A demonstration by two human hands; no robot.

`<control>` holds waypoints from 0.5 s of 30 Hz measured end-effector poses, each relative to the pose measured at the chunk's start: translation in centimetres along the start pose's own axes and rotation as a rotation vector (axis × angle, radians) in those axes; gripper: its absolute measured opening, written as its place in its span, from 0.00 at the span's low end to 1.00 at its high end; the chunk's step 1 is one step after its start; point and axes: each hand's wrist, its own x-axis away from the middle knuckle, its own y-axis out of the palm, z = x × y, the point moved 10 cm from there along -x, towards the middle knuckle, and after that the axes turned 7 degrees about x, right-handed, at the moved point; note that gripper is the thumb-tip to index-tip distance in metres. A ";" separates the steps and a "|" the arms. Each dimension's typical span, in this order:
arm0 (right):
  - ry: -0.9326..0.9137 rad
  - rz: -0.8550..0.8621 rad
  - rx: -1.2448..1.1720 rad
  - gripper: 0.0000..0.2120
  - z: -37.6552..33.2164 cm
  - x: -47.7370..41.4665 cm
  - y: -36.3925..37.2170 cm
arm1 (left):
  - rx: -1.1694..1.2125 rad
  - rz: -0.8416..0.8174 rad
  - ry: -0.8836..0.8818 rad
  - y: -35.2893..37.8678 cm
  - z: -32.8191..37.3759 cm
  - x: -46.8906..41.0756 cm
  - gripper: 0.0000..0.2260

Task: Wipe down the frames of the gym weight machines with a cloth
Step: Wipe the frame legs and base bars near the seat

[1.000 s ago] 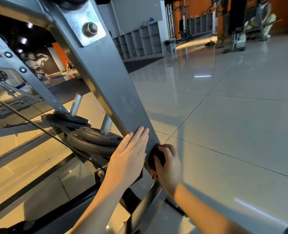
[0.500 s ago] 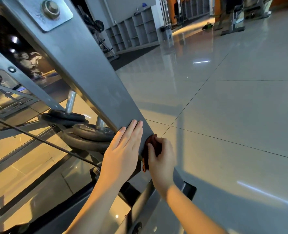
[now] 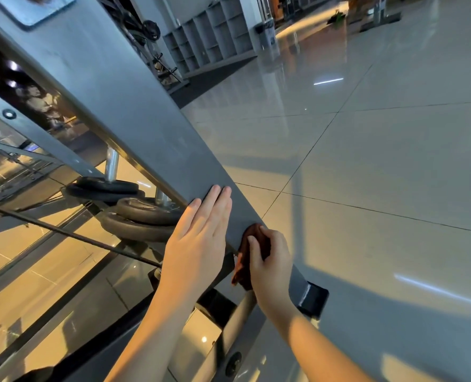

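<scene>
Since a second ago the right hand has shifted a little along the beam, and more of the cloth now shows on its thumb side. The left hand stays flat, and the beam's black foot has come into view.

Nearest, the left hand lies spread on the slanted frame beam, its fingers straight and together and pointing up the slope. Just beside it, the right hand curls round the cloth and presses it against the beam's lower right edge. The cloth is a small reddish-brown wad, soft and crumpled, with a fold hanging below the fingers.

The beam is a broad, flat bar of matte grey painted metal, faintly scuffed. Its foot is a square, glossy cap resting on the floor. Behind the beam, round dark weight plates sit stacked on shiny steel pegs, and a thin dark cable crosses in front of them. The floor is large polished tiles with thin dark joints, throwing back the lights. Far off stands a grey cubby shelf.
</scene>
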 end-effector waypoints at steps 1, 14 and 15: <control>0.100 0.004 -0.007 0.04 1.4 -0.4 0.0 | 0.001 0.003 -0.002 -0.1 0.0 0.0 0.24; 0.235 -0.087 0.011 0.02 3.0 -0.8 1.3 | -0.006 -0.004 -0.029 0.0 0.0 -0.1 0.23; 0.291 -0.092 0.017 0.02 3.2 -0.6 1.5 | -0.007 -0.004 -0.028 0.0 0.0 -0.1 0.23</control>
